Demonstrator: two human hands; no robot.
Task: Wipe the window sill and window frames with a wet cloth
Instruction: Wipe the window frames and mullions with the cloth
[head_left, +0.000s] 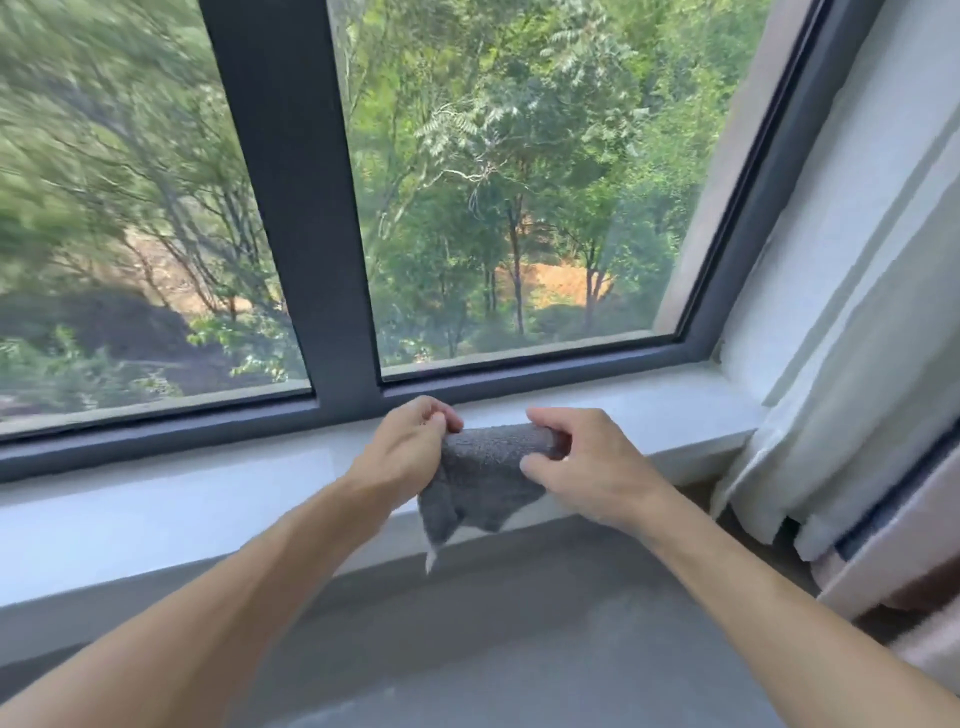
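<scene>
A grey cloth (480, 470) hangs stretched between both hands just above the pale window sill (208, 499). My left hand (408, 447) pinches its upper left corner. My right hand (582, 457) grips its upper right edge, fingers curled over the fold. The cloth's lower corner droops past the sill's front edge. Behind the hands runs the dark grey window frame (296, 208), with a thick upright bar and a bottom rail along the sill.
A white curtain (857, 322) hangs at the right, reaching down beside the sill's right end. Below the sill is a grey wall (519, 623). Trees show through the glass.
</scene>
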